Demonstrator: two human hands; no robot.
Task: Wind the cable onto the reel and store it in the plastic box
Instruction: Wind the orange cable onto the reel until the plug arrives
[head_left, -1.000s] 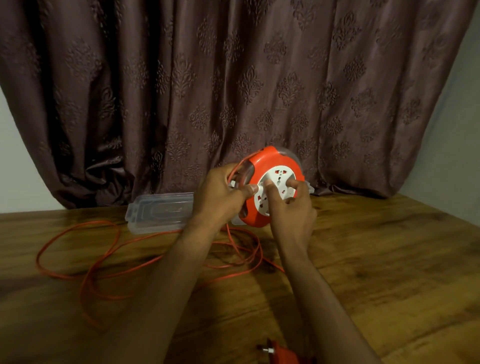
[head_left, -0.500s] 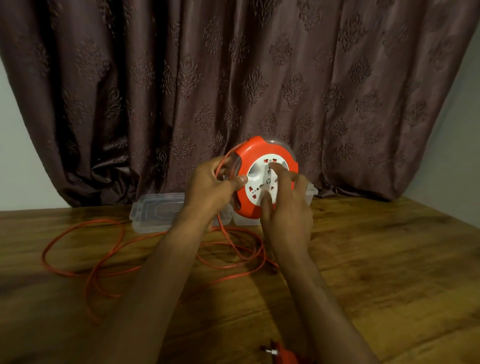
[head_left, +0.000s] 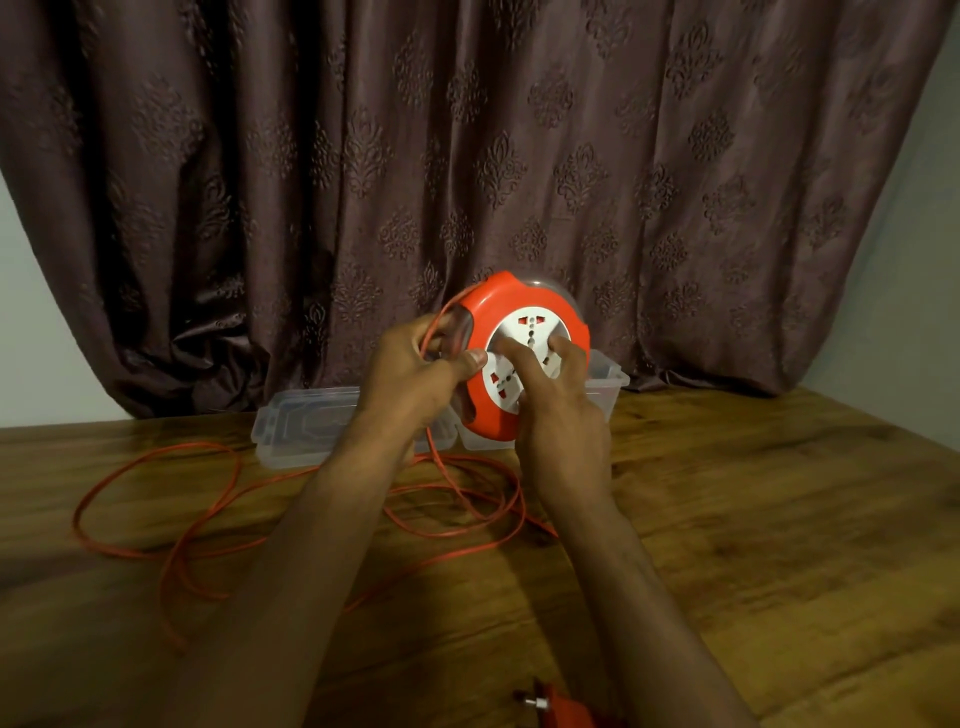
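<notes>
Gripping the reel above the table, the left hand curls round its rim while right hand fingers press its white face. Loose cable loops on the table could tangle or snag during winding.

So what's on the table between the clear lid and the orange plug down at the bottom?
In the head view, loose loops of the orange cable lie on the wooden table between the lid and the plug.

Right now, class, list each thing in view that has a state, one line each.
Reel: held up off the table, socket face toward the camera.
Cable: mostly unwound, looped on the table.
Plastic box: open, behind the reel.
Lid: off, lying beside the box.
Left hand: gripping the reel.
Right hand: fingers on the socket face.
</notes>
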